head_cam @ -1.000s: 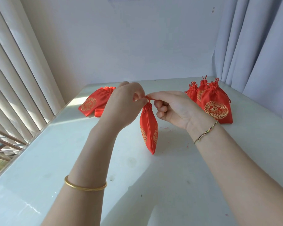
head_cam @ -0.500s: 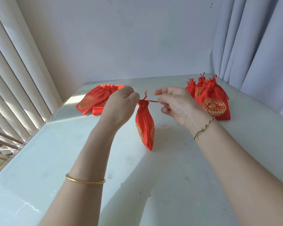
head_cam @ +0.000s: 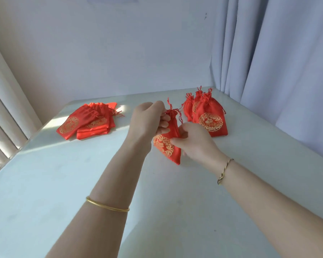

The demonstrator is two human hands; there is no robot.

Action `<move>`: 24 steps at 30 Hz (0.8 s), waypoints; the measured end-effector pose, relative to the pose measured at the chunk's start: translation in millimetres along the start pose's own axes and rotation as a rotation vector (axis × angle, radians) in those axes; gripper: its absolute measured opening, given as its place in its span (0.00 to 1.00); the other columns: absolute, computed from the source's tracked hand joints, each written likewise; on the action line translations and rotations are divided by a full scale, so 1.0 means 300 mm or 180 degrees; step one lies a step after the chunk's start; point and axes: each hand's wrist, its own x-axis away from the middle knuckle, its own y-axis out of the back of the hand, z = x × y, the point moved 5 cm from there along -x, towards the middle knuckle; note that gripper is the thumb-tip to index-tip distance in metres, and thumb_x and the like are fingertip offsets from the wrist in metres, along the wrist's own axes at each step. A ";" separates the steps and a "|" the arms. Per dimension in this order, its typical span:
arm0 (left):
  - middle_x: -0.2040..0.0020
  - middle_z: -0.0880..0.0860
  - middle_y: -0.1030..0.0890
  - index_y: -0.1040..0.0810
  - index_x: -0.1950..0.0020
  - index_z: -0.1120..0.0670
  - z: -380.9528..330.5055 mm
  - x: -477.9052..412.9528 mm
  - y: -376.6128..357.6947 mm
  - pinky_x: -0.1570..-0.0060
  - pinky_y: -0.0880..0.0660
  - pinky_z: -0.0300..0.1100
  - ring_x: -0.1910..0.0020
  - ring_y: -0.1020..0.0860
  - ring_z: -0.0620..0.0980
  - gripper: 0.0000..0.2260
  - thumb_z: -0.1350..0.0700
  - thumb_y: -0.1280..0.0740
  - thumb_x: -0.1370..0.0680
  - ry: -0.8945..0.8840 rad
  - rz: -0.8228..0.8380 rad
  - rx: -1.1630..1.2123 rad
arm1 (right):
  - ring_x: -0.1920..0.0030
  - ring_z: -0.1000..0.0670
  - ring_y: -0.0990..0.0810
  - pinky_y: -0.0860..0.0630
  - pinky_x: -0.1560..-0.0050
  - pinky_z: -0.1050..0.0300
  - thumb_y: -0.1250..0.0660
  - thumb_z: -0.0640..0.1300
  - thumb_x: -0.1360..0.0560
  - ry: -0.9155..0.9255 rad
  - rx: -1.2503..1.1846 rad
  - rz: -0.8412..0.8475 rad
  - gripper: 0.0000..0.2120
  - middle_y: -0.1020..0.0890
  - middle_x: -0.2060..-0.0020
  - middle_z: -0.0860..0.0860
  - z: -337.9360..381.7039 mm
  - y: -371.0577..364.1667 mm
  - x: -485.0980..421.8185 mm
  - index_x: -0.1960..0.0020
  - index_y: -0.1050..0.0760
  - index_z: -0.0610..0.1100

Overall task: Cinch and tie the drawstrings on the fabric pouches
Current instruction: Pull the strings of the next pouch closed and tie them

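Right hand (head_cam: 194, 144) lowered onto pouch (head_cam: 168, 148) — table (head_cam: 63, 183), curtains (head_cam: 278, 62)

Plain thin gold bangle (head_cam: 107, 207) on left wrist, twisted gold-and-dark cord bracelet (head_cam: 224, 171) on right wrist

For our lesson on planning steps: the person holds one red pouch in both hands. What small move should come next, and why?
Probably set the held pouch beside the standing pouches on the right. Its neck looks gathered, the left hand grips near its top and the right hand holds its body; whether the knot is finished I cannot tell.
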 end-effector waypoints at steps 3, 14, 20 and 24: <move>0.66 0.54 0.24 0.27 0.61 0.58 0.023 -0.016 -0.119 0.68 0.23 0.40 0.70 0.26 0.48 0.06 0.62 0.39 0.24 0.0056 0.0373 0.0008 | 0.78 0.51 0.27 0.31 0.71 0.58 0.34 0.35 0.28 -0.0199 -0.0251 -0.0151 0.08 0.27 0.78 0.48 -0.118 0.138 -0.018 0.66 0.28 0.42; 0.49 0.59 0.25 0.27 0.63 0.47 0.285 -0.117 -0.358 0.74 0.28 0.33 0.60 0.26 0.51 0.12 0.64 0.32 0.28 -0.0085 0.0640 -0.1513 | 0.63 0.45 0.21 0.25 0.72 0.60 0.33 0.36 0.28 -0.0984 -0.0767 -0.0959 0.19 0.28 0.48 0.42 -0.401 0.281 -0.118 0.39 0.33 0.38; 0.41 0.60 0.27 0.27 0.60 0.45 0.326 -0.170 -0.379 0.66 0.28 0.36 0.52 0.21 0.57 0.13 0.64 0.36 0.29 0.0010 0.0482 -0.1459 | 0.55 0.45 0.27 0.29 0.53 0.54 0.24 0.45 0.34 -0.0658 0.0029 -0.1023 0.25 0.29 0.45 0.42 -0.387 0.249 -0.104 0.47 0.35 0.40; 0.40 0.60 0.29 0.27 0.58 0.49 0.318 -0.173 -0.339 0.56 0.20 0.45 0.54 0.21 0.54 0.12 0.66 0.38 0.28 0.0161 0.0502 -0.1299 | 0.54 0.39 0.24 0.27 0.54 0.50 0.26 0.47 0.31 -0.0659 0.0422 -0.1148 0.25 0.32 0.44 0.42 -0.324 0.256 -0.084 0.44 0.35 0.37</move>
